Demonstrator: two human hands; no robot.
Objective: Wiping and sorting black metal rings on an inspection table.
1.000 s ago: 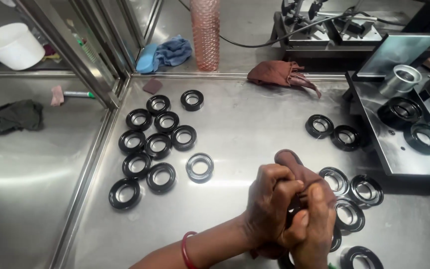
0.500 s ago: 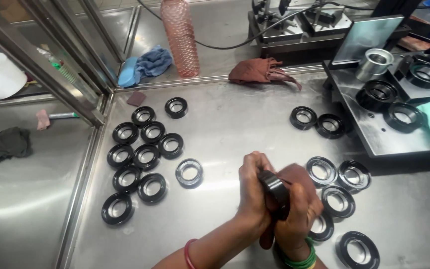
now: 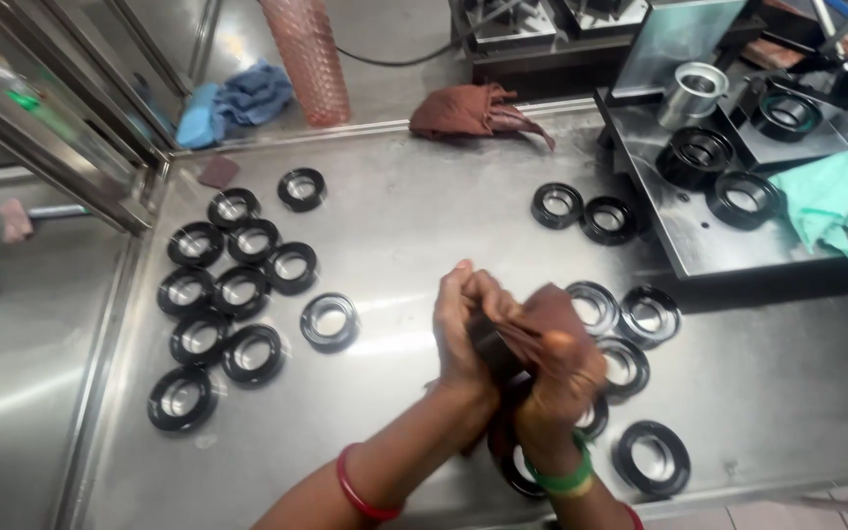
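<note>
Change since a second ago: no longer clasped bare over the piece, now working with a brown cloth [image 3: 542,309] draped over the right hand [image 3: 556,368] and pressed onto the black ring [image 3: 491,345]. Left hand [image 3: 463,329] closed, fingers pinching the ring's near-left edge; right hand curled shut around cloth and ring from the other side. Ring held above the steel table [image 3: 404,216], near its front edge, mostly hidden by fingers and cloth. Reads as a shift from gripping to rubbing or wiping the ring, judged from the cloth alone. Left of the held ring: cluster of black rings [image 3: 239,291] laid flat, plus one single ring [image 3: 330,321] nearer. Just right of the held ring and partly under the wrists: more rings [image 3: 648,316], close enough to be knocked. Beyond the held ring: pair of rings [image 3: 581,213], second brown rag [image 3: 473,110], pink mesh tube [image 3: 308,59], blue cloth [image 3: 238,98]. Far right of it: raised steel plate [image 3: 699,231] with further rings and green cloth [image 3: 836,201].
</note>
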